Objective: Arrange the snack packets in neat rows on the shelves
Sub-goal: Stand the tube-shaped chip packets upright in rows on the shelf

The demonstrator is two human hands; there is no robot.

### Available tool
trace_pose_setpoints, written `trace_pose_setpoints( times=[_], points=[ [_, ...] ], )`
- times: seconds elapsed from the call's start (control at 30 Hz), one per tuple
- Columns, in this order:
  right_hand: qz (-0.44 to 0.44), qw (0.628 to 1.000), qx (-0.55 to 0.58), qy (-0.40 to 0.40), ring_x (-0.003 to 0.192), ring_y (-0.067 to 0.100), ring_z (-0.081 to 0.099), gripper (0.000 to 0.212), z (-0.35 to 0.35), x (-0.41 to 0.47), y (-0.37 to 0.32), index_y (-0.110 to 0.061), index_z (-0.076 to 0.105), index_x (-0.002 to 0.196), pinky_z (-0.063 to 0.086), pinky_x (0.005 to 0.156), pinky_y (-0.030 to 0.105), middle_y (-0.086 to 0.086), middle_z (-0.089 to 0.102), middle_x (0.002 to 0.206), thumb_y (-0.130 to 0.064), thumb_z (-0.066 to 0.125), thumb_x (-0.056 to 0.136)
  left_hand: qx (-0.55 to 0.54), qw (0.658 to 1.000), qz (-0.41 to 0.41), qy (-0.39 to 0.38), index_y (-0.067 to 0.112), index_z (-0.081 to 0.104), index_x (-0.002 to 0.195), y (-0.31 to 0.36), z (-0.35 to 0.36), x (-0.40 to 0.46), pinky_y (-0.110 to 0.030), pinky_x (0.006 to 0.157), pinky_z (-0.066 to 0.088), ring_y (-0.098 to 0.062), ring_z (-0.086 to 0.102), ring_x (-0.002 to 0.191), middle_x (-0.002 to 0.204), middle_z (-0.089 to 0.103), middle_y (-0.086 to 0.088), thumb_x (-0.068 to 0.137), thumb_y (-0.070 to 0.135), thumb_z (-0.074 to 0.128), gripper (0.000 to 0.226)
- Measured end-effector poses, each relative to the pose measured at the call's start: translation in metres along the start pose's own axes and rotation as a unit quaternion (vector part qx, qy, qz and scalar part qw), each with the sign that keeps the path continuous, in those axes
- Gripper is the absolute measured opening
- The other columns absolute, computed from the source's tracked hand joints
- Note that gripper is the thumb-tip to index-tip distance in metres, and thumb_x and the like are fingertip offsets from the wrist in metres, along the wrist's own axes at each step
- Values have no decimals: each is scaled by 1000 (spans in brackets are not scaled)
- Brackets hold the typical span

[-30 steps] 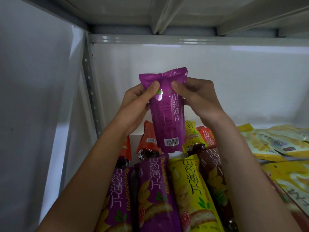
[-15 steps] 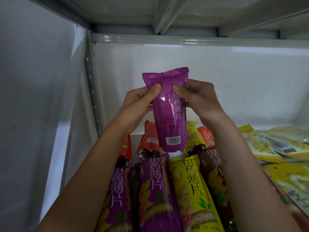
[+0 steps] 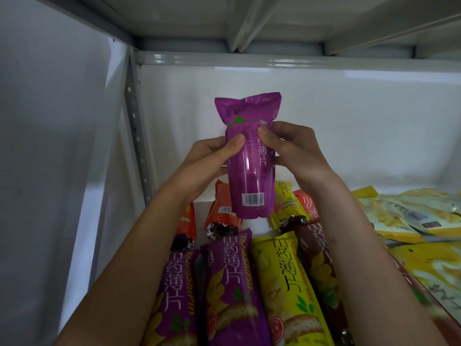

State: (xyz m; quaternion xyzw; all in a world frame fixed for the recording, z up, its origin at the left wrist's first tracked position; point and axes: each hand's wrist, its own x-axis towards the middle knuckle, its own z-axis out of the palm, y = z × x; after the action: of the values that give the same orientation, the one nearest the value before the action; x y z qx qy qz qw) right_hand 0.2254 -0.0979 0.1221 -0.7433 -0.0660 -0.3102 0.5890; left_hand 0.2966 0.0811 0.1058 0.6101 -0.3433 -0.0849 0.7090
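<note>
I see two bare hands holding one purple packet (image 3: 249,168) upright in the air inside a grey metal shelf bay (image 3: 249,59). The left hand (image 3: 207,158) grips its left edge, thumb pressed flat on the front and fingers curled behind. The right hand (image 3: 291,148) grips the right edge the same way, thumb on the front near the top seam. The packet's back faces me, with a white barcode near its lower end and its crimped top seam pointing up. It hangs above the rows below, touching none of them that I can tell. Under it, on the shelf floor, two purple packets (image 3: 229,283) lie side by side lengthwise, with a yellow packet (image 3: 291,283) just right of them and a brown packet (image 3: 319,258) beside that, partly hidden by the right forearm. Behind this row lie orange packets (image 3: 222,208), foil ends toward me, and another yellow one. Far right, flat pale-yellow bags (image 3: 409,221) lie in a loose overlapping heap. A perforated upright post (image 3: 136,126) stands at the left.
</note>
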Motion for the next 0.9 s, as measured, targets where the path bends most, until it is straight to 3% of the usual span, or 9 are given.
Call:
trace_pose_setpoints(
  times=[0.07, 0.17, 0.23, 0.4, 0.5, 0.6, 0.7, 0.9],
  points=[
    [14, 1000, 19, -4, 102, 30, 75, 29, 1, -1, -2, -7, 77, 113, 63, 88, 47, 16, 76, 111, -32, 70, 99, 15, 1000, 3, -2, 13, 76, 118, -1, 0, 1, -30, 86, 61, -21, 77, 104, 112, 80, -5, 88, 30, 73, 35],
    [52, 997, 25, -58, 103, 23, 75, 32, -1, -3, -4, -9, 74, 119, 62, 79, 27, 11, 77, 113, -34, 66, 101, 27, 999, 17, 29, 12, 76, 119, -2, -1, 1, -27, 81, 62, -20, 78, 101, 110, 80, -5, 93, 21, 74, 28],
    [61, 994, 16, -87, 101, 20, 76, 30, -3, -4, -3, -8, 73, 121, 60, 77, 22, 10, 78, 113, -30, 67, 100, 25, 999, 21, 44, 10, 75, 121, -2, -3, 2, -25, 80, 61, -20, 78, 100, 110, 80, -6, 94, 21, 74, 30],
    [36, 999, 2, -30, 82, 11, 76, 23, 0, -2, 0, -6, 77, 112, 60, 70, 24, 7, 78, 100, -24, 71, 98, 3, 1000, -7, 0, 12, 74, 122, -3, -2, 2, -31, 90, 61, -22, 76, 108, 116, 79, -6, 83, 31, 76, 43],
    [40, 999, 28, -10, 91, 17, 77, 26, 3, -1, 0, -8, 77, 114, 64, 80, 32, 11, 78, 107, -28, 72, 98, 19, 999, -34, -16, 9, 72, 126, -3, -2, 1, -37, 97, 60, -24, 75, 110, 118, 78, -9, 82, 27, 79, 48],
    [67, 994, 12, -82, 101, 17, 76, 30, -2, -3, -3, -12, 73, 123, 63, 85, 30, 5, 79, 112, -30, 68, 100, 29, 999, -29, 3, 12, 74, 122, -4, -5, 1, -34, 93, 62, -24, 76, 107, 114, 79, -6, 88, 20, 78, 35],
    [79, 989, -4, -121, 97, 15, 77, 30, -3, -6, -4, -10, 71, 128, 62, 76, 24, 4, 79, 111, -19, 68, 100, 14, 999, -28, 5, 17, 74, 118, -4, -4, 1, -29, 88, 62, -21, 77, 105, 112, 80, -4, 83, 24, 79, 37],
    [68, 996, -2, -63, 90, 14, 78, 27, -1, -5, -6, -8, 74, 121, 61, 68, 22, 5, 80, 105, -20, 73, 96, -14, 992, -107, -68, 9, 69, 126, -3, -11, 0, -32, 92, 61, -22, 74, 111, 120, 77, -8, 79, 25, 78, 50]
  ],
)
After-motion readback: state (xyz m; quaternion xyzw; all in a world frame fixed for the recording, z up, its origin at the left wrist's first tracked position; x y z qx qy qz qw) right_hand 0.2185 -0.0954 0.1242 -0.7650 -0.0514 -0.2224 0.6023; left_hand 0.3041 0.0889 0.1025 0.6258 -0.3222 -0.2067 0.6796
